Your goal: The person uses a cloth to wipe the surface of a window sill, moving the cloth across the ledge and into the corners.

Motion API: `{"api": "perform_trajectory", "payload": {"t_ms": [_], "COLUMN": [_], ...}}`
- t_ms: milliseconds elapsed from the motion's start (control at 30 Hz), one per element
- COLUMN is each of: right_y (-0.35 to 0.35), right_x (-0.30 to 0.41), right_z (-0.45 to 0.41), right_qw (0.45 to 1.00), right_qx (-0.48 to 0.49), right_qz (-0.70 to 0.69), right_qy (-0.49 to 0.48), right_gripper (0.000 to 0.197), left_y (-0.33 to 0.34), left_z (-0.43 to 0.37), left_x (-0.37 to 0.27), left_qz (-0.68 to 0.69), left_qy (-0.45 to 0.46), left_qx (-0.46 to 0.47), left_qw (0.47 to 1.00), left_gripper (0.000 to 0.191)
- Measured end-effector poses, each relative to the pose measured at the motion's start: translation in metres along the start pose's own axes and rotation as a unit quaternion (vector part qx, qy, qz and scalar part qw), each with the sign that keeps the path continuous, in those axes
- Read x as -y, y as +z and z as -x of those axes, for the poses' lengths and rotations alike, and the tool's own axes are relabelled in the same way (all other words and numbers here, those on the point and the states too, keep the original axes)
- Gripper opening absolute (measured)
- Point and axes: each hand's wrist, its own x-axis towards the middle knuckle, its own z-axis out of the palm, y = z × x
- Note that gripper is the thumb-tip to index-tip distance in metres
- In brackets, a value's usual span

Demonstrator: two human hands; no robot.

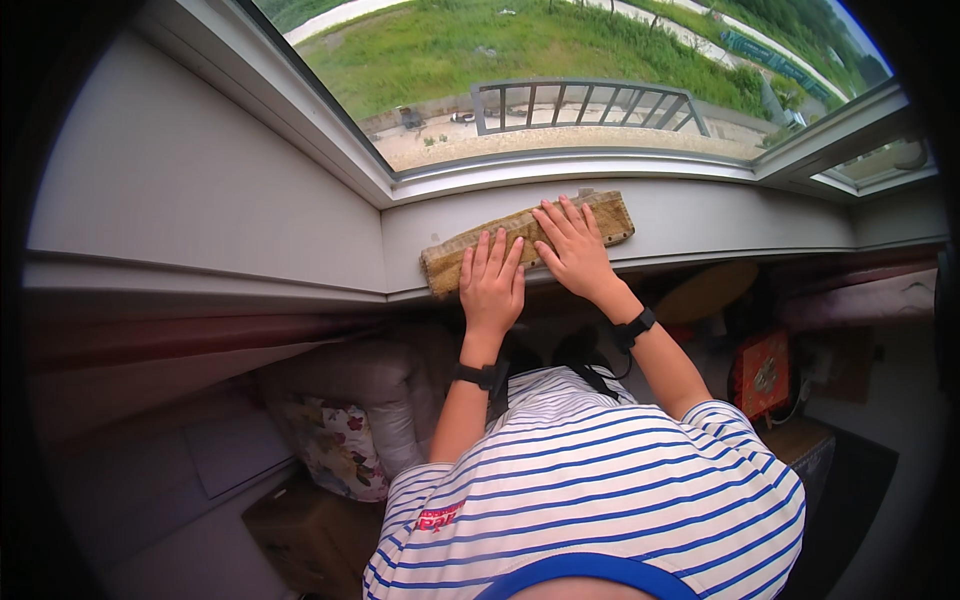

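A folded brown cloth point(450, 264) lies as a long strip on the white window sill point(697, 214), slanting up to the right. My left hand point(493, 281) rests flat on its left half, fingers pointing towards the window. On the right half my right hand point(574, 251) presses down with its fingers spread. Both palms face down, and part of the cloth is hidden under them. Its near edge reaches the sill's front edge. Each wrist wears a black band.
Beyond the sill stands a white-framed window point(570, 166) with a metal railing point(592, 105) and grass outside. Below left are a padded armchair point(397, 390), a floral cushion point(345, 446) and a cardboard box point(315, 529). A red decorated panel point(763, 373) stands at the right.
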Motion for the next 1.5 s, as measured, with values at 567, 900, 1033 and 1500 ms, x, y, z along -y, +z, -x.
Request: {"api": "perform_trajectory", "payload": {"t_ms": [567,900,1033,1500], "right_y": [0.004,0.003,-0.009,-0.061], "right_x": [-0.015,-0.011,-0.007,-0.036], "right_z": [0.005,0.009,0.009,0.037], "right_qw": [0.999,0.999,0.996,0.992], "right_qx": [-0.023,-0.021,-0.004,-0.023], "right_qz": [-0.013,0.039,0.082,0.113], "right_qy": [-0.030,-0.004,0.014,0.059], "right_gripper": [0.048,0.047,0.047,0.038], "left_y": [-0.003,-0.001,-0.002,-0.044], "left_z": [-0.003,0.001,0.000,0.031], "left_x": [-0.015,-0.010,0.000,0.045], "left_qz": [-0.048,0.042,0.082,-0.007], "left_qy": [-0.045,-0.039,0.002,-0.058], "left_qx": [0.022,0.047,0.063,0.066], "left_qw": [0.998,0.997,0.995,0.996], "left_gripper": [0.041,0.043,0.046,0.043]}}
